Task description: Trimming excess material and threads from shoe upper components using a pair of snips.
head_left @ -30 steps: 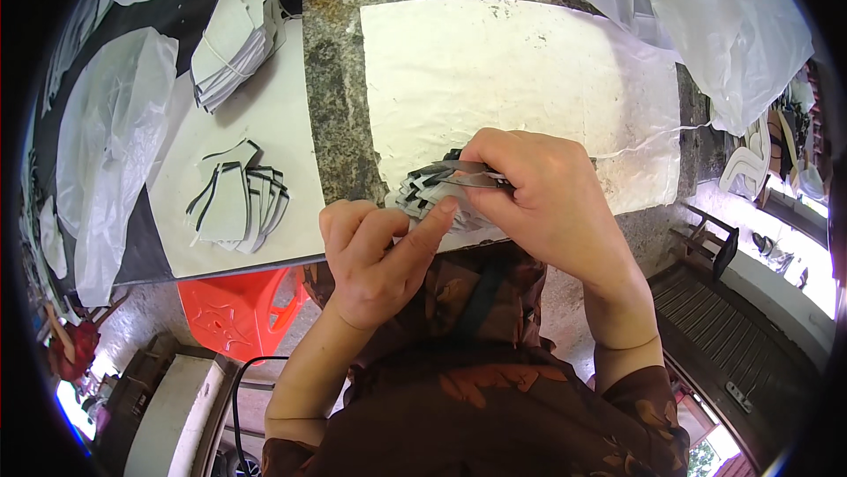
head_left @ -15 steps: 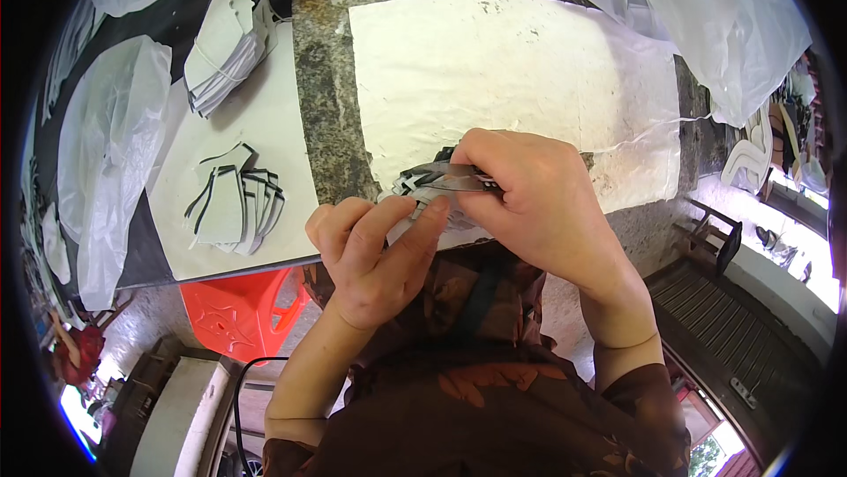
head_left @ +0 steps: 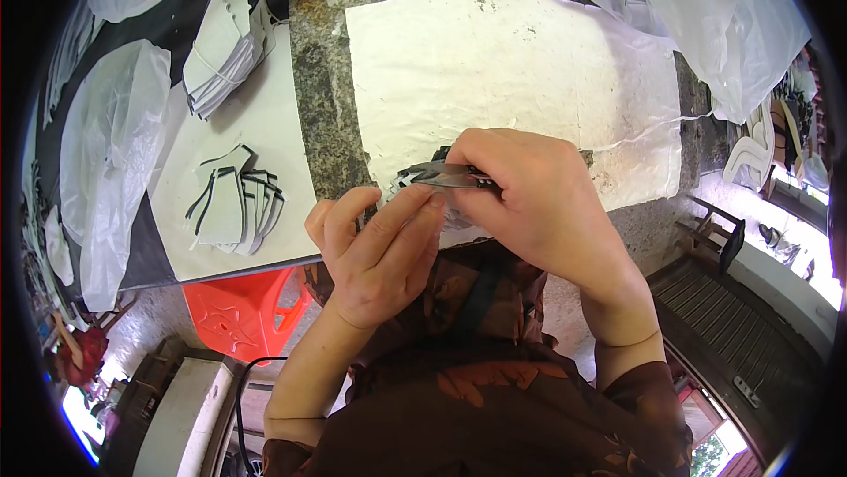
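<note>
My right hand (head_left: 529, 203) grips a small knife with a grey metal blade (head_left: 445, 175) at the near edge of the stone slab (head_left: 322, 97). The blade lies across a small stack of light grey cut pieces (head_left: 408, 184). My left hand (head_left: 379, 243) presses its fingers on those pieces from below the blade. A white sheet (head_left: 494, 71) covers most of the slab. The pieces are largely hidden under both hands.
On a white board (head_left: 273, 133) to the left lie several cut grey pieces with dark edges (head_left: 234, 208) and a bundled stack (head_left: 225, 45). Clear plastic bags (head_left: 110, 150) lie at far left and upper right. A red stool (head_left: 243, 309) stands below the board.
Both hands shifted slightly toward me with the pieces. My left fingers slid along the stack under the blade.
</note>
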Action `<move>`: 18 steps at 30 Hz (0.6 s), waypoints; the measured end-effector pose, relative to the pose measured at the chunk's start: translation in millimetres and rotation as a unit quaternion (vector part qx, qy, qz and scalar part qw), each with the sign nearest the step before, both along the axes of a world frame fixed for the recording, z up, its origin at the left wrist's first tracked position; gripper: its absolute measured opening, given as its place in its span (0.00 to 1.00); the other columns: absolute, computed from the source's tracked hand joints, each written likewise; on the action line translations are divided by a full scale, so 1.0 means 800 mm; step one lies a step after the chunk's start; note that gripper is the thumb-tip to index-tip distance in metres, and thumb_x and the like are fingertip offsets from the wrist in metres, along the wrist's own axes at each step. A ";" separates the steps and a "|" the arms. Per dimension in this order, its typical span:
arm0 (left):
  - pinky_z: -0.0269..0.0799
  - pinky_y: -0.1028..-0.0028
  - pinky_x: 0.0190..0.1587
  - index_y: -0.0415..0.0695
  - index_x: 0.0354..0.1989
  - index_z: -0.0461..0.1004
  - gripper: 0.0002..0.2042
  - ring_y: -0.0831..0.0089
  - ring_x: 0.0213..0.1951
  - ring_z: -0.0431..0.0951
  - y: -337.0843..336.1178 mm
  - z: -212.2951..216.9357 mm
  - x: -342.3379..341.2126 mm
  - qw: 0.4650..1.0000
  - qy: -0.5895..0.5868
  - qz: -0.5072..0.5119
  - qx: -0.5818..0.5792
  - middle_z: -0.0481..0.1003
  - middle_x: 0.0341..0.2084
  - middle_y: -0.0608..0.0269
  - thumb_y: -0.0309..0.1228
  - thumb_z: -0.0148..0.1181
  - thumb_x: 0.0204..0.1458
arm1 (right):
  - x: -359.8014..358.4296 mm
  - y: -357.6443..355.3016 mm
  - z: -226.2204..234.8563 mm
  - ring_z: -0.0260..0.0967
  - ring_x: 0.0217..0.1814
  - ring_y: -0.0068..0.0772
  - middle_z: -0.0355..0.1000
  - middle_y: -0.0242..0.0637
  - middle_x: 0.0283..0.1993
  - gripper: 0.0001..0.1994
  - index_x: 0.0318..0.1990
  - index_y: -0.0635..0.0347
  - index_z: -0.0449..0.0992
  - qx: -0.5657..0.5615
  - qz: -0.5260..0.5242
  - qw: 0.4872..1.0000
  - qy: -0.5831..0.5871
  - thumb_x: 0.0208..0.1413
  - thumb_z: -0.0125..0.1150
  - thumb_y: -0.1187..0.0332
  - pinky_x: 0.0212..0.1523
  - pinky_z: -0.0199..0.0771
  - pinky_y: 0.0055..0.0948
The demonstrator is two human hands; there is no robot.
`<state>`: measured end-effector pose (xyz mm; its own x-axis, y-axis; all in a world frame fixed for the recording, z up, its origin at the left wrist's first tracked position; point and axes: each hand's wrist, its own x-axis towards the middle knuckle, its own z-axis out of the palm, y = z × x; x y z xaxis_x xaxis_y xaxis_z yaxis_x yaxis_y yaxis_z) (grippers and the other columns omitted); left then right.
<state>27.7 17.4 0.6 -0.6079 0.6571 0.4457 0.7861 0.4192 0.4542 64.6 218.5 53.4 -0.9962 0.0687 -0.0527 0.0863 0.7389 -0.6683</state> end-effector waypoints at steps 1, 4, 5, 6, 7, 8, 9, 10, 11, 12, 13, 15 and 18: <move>0.62 0.66 0.54 0.49 0.40 0.86 0.10 0.63 0.49 0.72 0.000 0.000 0.000 1.000 -0.005 0.001 -0.001 0.82 0.47 0.72 0.28 0.73 0.49 | 0.000 0.002 0.000 0.76 0.32 0.50 0.75 0.40 0.29 0.05 0.35 0.58 0.74 -0.008 -0.006 1.000 0.001 0.55 0.64 0.69 0.32 0.75 0.44; 0.62 0.66 0.54 0.49 0.41 0.85 0.10 0.64 0.49 0.72 0.000 -0.001 0.002 1.000 -0.010 0.002 -0.002 0.82 0.48 0.72 0.28 0.73 0.49 | -0.002 0.010 0.006 0.73 0.30 0.46 0.74 0.42 0.29 0.05 0.35 0.60 0.77 -0.022 -0.034 0.999 -0.019 0.53 0.66 0.71 0.32 0.72 0.36; 0.62 0.66 0.54 0.49 0.42 0.85 0.11 0.64 0.49 0.72 0.000 -0.001 0.002 1.000 -0.009 0.002 -0.002 0.82 0.48 0.71 0.28 0.73 0.49 | -0.003 0.012 0.007 0.73 0.30 0.46 0.74 0.42 0.29 0.05 0.35 0.60 0.77 -0.022 -0.035 0.999 -0.019 0.53 0.66 0.71 0.32 0.72 0.36; 0.62 0.66 0.54 0.49 0.42 0.85 0.11 0.64 0.49 0.72 0.001 -0.001 0.002 1.000 -0.010 0.001 -0.002 0.82 0.48 0.71 0.28 0.73 0.49 | -0.004 0.014 0.007 0.73 0.30 0.45 0.73 0.42 0.29 0.05 0.35 0.60 0.77 -0.019 -0.033 0.999 -0.014 0.54 0.65 0.71 0.32 0.72 0.35; 0.63 0.67 0.54 0.49 0.42 0.85 0.11 0.64 0.49 0.72 0.002 -0.001 0.003 1.000 -0.012 0.003 -0.001 0.82 0.48 0.71 0.28 0.73 0.49 | -0.005 0.016 0.008 0.73 0.30 0.44 0.73 0.42 0.29 0.05 0.35 0.60 0.77 -0.017 -0.031 0.999 -0.009 0.54 0.65 0.71 0.32 0.72 0.35; 0.63 0.67 0.54 0.49 0.42 0.85 0.11 0.63 0.48 0.72 0.002 -0.001 0.003 1.000 -0.014 0.005 0.001 0.82 0.47 0.71 0.28 0.73 0.49 | -0.005 0.017 0.011 0.73 0.30 0.44 0.73 0.42 0.29 0.05 0.35 0.60 0.77 -0.016 -0.032 0.999 -0.009 0.54 0.65 0.71 0.32 0.72 0.35; 0.63 0.67 0.54 0.49 0.42 0.85 0.11 0.63 0.48 0.72 0.002 -0.001 0.003 1.000 -0.014 0.005 0.000 0.82 0.47 0.71 0.28 0.73 0.49 | -0.006 0.018 0.014 0.74 0.31 0.47 0.74 0.41 0.29 0.04 0.33 0.59 0.77 0.001 -0.030 1.000 -0.010 0.55 0.64 0.69 0.32 0.73 0.39; 0.63 0.67 0.53 0.49 0.42 0.85 0.11 0.63 0.48 0.71 0.002 -0.002 0.003 1.000 -0.011 0.007 0.003 0.82 0.47 0.71 0.28 0.73 0.49 | -0.007 0.019 0.015 0.76 0.32 0.49 0.75 0.40 0.28 0.05 0.32 0.58 0.76 0.019 -0.028 0.999 -0.010 0.56 0.63 0.68 0.32 0.75 0.43; 0.64 0.67 0.53 0.49 0.42 0.85 0.11 0.63 0.47 0.71 0.002 -0.002 0.003 1.000 -0.008 0.009 0.006 0.82 0.47 0.71 0.27 0.73 0.49 | -0.008 0.019 0.015 0.76 0.32 0.49 0.75 0.40 0.28 0.05 0.32 0.58 0.76 0.018 -0.027 0.999 -0.010 0.56 0.63 0.68 0.32 0.75 0.43; 0.64 0.67 0.53 0.49 0.42 0.85 0.11 0.63 0.47 0.71 0.003 -0.002 0.003 1.000 -0.009 0.007 0.007 0.82 0.47 0.71 0.27 0.73 0.49 | -0.010 0.021 0.015 0.75 0.31 0.49 0.75 0.40 0.28 0.05 0.32 0.58 0.76 0.034 -0.016 0.999 -0.015 0.56 0.63 0.68 0.31 0.75 0.43; 0.64 0.67 0.52 0.49 0.42 0.85 0.12 0.63 0.47 0.71 0.004 -0.002 0.003 1.000 -0.013 0.008 0.008 0.82 0.47 0.71 0.27 0.74 0.48 | -0.010 0.023 0.016 0.75 0.31 0.49 0.75 0.40 0.28 0.06 0.31 0.59 0.76 0.050 -0.005 0.999 -0.020 0.56 0.62 0.68 0.31 0.75 0.43; 0.65 0.67 0.51 0.49 0.42 0.85 0.12 0.63 0.47 0.71 0.005 -0.002 0.003 1.000 -0.018 0.008 0.009 0.82 0.46 0.71 0.26 0.74 0.48 | -0.009 0.023 0.014 0.75 0.30 0.49 0.75 0.40 0.28 0.06 0.31 0.59 0.76 0.065 -0.009 0.997 -0.028 0.56 0.63 0.67 0.31 0.75 0.44; 0.65 0.67 0.51 0.49 0.42 0.85 0.12 0.63 0.46 0.71 0.007 0.000 0.003 1.000 -0.022 0.011 0.015 0.83 0.45 0.71 0.25 0.74 0.47 | -0.011 0.023 0.023 0.75 0.30 0.49 0.75 0.41 0.28 0.06 0.31 0.59 0.76 0.103 -0.012 0.994 -0.021 0.56 0.63 0.67 0.31 0.75 0.44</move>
<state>30.2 23.3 0.7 -0.6414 0.6302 0.4375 0.7561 0.4225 0.4999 56.1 236.8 71.7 -0.9914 0.1058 -0.0766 0.1300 0.8570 -0.4987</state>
